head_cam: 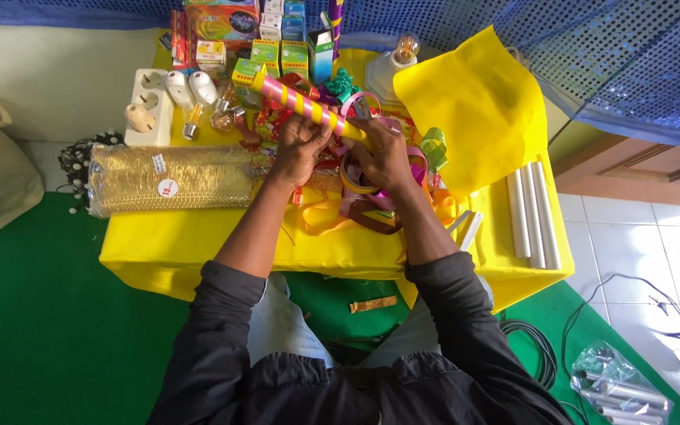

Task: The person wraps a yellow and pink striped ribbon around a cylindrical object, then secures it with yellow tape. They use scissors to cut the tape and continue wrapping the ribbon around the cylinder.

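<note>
Both hands on the striped tube, which runs diagonally across the middle of the bench.

The pink-and-yellow striped cardboard tube slants from upper left, over the small boxes, down to the right into the ribbon pile. The left hand is clenched around its middle from below, and the right hand grips the lower end, fingers curled tight. Both sit about equally close, above the yellow-covered bench, with the gold mesh roll just left.

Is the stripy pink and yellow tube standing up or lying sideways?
Sideways and tilted. The striped tube slants over the yellow table, its far end higher in the picture, with the left hand and right hand holding its near end.
</note>
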